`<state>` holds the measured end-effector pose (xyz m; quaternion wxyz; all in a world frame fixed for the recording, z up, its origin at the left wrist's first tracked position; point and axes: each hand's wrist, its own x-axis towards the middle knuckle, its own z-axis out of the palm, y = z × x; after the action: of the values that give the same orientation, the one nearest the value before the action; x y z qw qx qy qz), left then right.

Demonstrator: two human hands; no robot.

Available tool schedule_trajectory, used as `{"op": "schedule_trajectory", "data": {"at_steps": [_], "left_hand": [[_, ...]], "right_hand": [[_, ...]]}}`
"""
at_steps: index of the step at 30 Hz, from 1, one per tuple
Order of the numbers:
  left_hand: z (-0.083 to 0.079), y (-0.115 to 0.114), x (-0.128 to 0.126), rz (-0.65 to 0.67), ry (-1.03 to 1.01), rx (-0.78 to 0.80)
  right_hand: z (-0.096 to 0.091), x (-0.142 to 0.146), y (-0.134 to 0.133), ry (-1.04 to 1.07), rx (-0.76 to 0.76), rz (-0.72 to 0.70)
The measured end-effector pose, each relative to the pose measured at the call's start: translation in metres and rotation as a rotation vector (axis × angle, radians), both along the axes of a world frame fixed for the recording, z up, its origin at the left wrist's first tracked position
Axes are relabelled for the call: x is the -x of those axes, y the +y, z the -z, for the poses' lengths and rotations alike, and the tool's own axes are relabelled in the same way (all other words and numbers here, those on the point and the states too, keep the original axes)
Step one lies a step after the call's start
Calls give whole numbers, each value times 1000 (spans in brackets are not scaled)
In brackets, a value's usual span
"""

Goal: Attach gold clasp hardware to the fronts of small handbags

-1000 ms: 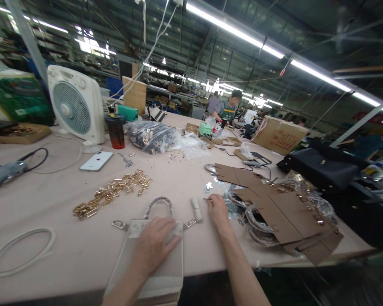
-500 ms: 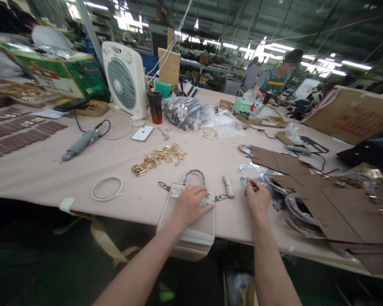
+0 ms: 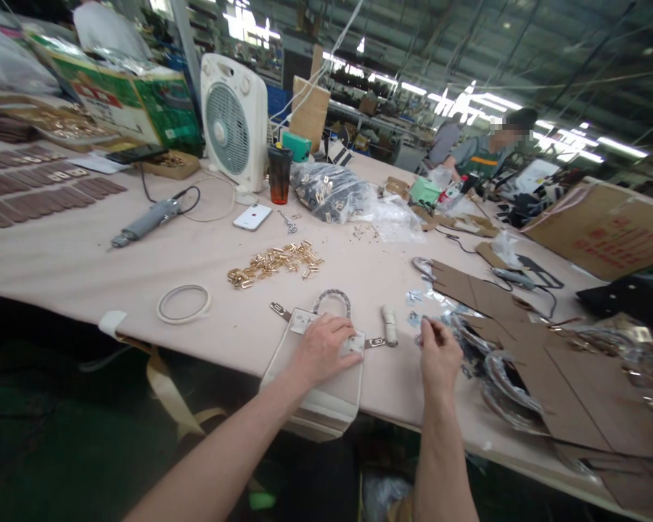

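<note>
Head camera is looking down a long cream-covered worktable (image 3: 87, 268) at two bare forearms. The left hand (image 3: 323, 350) is pressing flat and open on a pale, cream-coloured rectangular bag panel (image 3: 326, 395), which is overhanging the table edge. The right hand (image 3: 440, 355) is hovering just beside it with its fingertips (image 3: 425, 322) pinching together, though whatever they may be gripping is too small to tell.

Two small metal tab fittings are sticking out from the panel's upper corners, the right one (image 3: 375, 342) and the left one (image 3: 280, 311), and a braided loop handle (image 3: 331, 301) is arching just above its top edge. So far these pieces are sitting together at the panel, while a rolled cream strip (image 3: 389, 325) is lying loose near the right hand. Nearby, a heap of gold metal fittings (image 3: 275, 262) is remaining unused, and coiled handles in clear wrapping (image 3: 500, 384) are resting beside brown cardboard templates (image 3: 563, 370). Farther along the table, a co-worker in a green vest (image 3: 479, 156) is working.
</note>
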<state>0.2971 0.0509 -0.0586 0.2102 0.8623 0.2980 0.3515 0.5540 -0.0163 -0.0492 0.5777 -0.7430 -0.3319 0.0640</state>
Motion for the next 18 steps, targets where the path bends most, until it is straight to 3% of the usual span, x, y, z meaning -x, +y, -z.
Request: {"op": "schedule_trajectory", "data": {"at_steps": [4,6,9,18], "left_hand": [[-2,-1,1,-2,13,0],[-3,-2,1,-3,21,0],[-2,-2,1,-2,22,-6],[-1,-1,1,-5,32,-6]], "right_hand": [[-7,59,-1,177,30,-421],[-7,81,-1,206,67,-540],[-4,95,-2,198,113,-560],[4,90,-10,112,163,-583]]}}
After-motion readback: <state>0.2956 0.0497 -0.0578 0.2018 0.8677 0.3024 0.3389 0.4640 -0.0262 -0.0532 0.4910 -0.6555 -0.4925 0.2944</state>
